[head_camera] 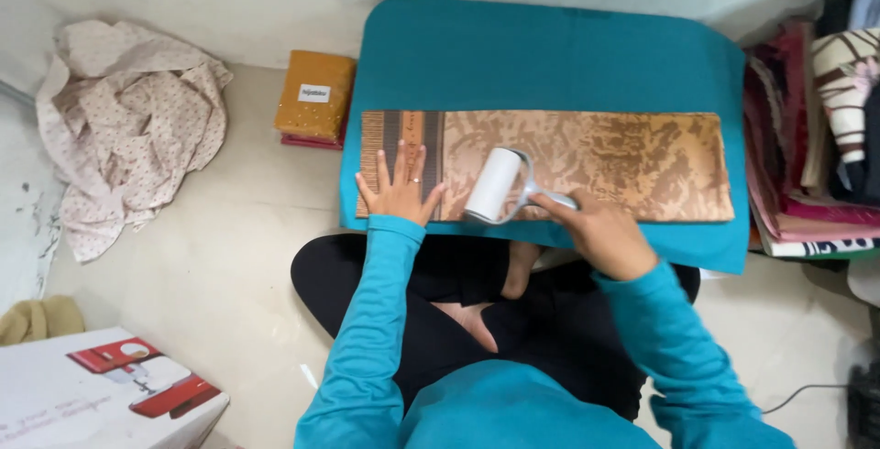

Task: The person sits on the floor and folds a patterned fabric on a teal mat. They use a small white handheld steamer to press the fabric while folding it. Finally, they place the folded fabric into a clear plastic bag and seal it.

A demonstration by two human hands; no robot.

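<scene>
A long folded brown patterned cloth (632,160) with a striped left end lies across a teal padded board (550,55). My left hand (401,188) rests flat on the cloth's striped end, fingers spread, a ring on one finger. My right hand (598,229) grips the handle of a white lint roller (492,185), whose drum lies on the cloth just right of my left hand. Both arms are in teal sleeves. I sit cross-legged on the floor in front of the board.
A crumpled pale dotted fabric (128,119) lies on the floor at left. A folded orange fabric pack (314,96) sits beside the board. Stacked folded fabrics (816,137) fill the right edge. A white box (92,394) picturing a red sewing machine stands at lower left.
</scene>
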